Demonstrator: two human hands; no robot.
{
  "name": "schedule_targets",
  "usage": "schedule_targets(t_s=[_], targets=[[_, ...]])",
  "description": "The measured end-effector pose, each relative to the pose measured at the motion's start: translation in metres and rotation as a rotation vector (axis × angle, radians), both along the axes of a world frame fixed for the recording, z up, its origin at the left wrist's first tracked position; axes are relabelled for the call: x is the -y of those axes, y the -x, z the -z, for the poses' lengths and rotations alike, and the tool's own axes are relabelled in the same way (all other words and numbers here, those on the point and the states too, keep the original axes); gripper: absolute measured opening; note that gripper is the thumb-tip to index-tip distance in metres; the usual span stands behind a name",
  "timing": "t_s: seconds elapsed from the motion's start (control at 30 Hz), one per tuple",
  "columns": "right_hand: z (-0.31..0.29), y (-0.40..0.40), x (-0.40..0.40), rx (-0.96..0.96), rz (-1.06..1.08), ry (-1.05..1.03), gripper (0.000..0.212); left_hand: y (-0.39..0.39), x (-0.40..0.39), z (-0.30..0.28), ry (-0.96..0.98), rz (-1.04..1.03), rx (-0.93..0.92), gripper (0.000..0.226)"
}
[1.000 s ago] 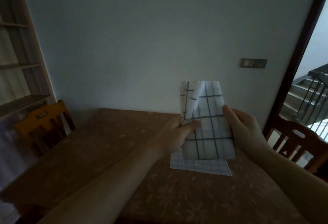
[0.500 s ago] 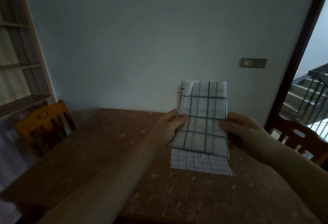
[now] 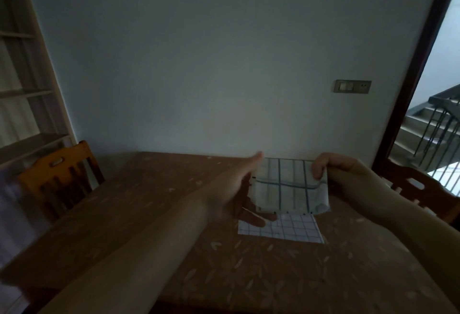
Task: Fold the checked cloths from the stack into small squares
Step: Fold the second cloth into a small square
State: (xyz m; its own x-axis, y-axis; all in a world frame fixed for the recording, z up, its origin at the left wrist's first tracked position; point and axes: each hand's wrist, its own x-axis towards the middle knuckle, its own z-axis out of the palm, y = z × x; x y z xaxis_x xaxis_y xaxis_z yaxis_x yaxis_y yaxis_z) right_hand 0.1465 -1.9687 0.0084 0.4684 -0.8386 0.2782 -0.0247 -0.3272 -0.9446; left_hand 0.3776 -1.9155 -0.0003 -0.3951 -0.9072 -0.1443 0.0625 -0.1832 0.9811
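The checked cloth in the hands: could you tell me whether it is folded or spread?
Folded: the checked cloth shows a rolled fold at its right corner.

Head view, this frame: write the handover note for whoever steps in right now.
Left hand: fingers straight, supporting the folded cloth at its left edge.
Right hand: pinches the cloth's upper right corner.
The cloth is held just above the table, over the fine-checked cloth lying flat.
Done: the held cloth is folded to a small rectangle.
Left: any last fold, set it down, then the next cloth.
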Motion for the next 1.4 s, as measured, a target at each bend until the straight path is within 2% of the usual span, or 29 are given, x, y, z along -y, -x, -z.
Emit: schedule_targets(t_s=[0.07, 0.13, 0.2, 0.3, 0.37, 0.47, 0.6, 0.73, 0.83, 0.93, 1.03, 1.07, 1.13, 1.2, 1.23, 1.33, 1.4], targets=[[0.001, -0.001, -0.002, -0.058, 0.016, 0.058, 0.053, 0.003, -0.002, 0.002, 0.064, -0.080, 0.097, 0.030], [0.002, -0.002, -0.006, -0.120, 0.052, 0.125, 0.042, 0.004, 0.003, 0.007, 0.131, -0.184, 0.153, 0.021], [0.001, -0.003, -0.011, -0.177, 0.114, 0.233, 0.021, 0.004, 0.006, 0.011, 0.170, -0.219, 0.191, 0.024], [0.003, -0.007, -0.014, -0.245, 0.204, 0.375, 0.006, 0.005, 0.003, 0.011, 0.180, -0.229, 0.263, 0.031], [0.005, -0.009, -0.014, -0.284, 0.246, 0.407, 0.009, 0.005, 0.004, 0.012, 0.185, -0.233, 0.267, 0.032], [0.008, -0.009, -0.013, -0.279, 0.289, 0.408, 0.025, 0.002, 0.005, 0.013, 0.185, -0.234, 0.228, 0.033], [0.008, -0.011, -0.015, -0.181, 0.261, 0.341, 0.028, -0.002, 0.002, 0.012, 0.168, -0.243, 0.199, 0.035], [0.010, -0.016, -0.015, 0.018, 0.210, 0.178, 0.048, 0.000, 0.002, 0.013, 0.099, -0.224, 0.086, 0.039], [0.012, -0.018, -0.012, 0.075, 0.193, 0.102, 0.055, -0.002, 0.002, 0.014, 0.104, -0.166, 0.092, 0.037], [0.013, -0.017, -0.010, 0.092, 0.171, -0.010, 0.051, -0.005, -0.001, 0.014, 0.167, -0.122, 0.144, 0.019], [0.010, -0.010, -0.010, 0.099, 0.136, -0.140, 0.032, -0.004, 0.000, 0.017, 0.237, -0.143, 0.201, 0.014], [0.008, -0.008, -0.008, 0.034, 0.133, -0.091, 0.025, -0.003, 0.001, 0.020, 0.267, -0.126, 0.262, 0.015], [0.002, -0.007, -0.004, -0.255, 0.118, 0.099, 0.022, -0.003, 0.002, 0.024, 0.312, -0.044, 0.393, 0.016], [-0.004, -0.014, -0.002, -0.552, 0.096, 0.280, 0.033, 0.000, 0.003, 0.028, 0.326, 0.039, 0.454, 0.023], [-0.006, -0.020, -0.002, -0.641, 0.096, 0.365, 0.040, 0.001, 0.003, 0.030, 0.324, 0.061, 0.458, 0.026], [-0.003, -0.034, -0.005, -0.674, 0.150, 0.562, 0.049, 0.002, 0.004, 0.034, 0.334, 0.080, 0.455, 0.033], [0.001, -0.038, -0.004, -0.665, 0.180, 0.596, 0.049, -0.001, 0.005, 0.035, 0.356, 0.078, 0.455, 0.035]])
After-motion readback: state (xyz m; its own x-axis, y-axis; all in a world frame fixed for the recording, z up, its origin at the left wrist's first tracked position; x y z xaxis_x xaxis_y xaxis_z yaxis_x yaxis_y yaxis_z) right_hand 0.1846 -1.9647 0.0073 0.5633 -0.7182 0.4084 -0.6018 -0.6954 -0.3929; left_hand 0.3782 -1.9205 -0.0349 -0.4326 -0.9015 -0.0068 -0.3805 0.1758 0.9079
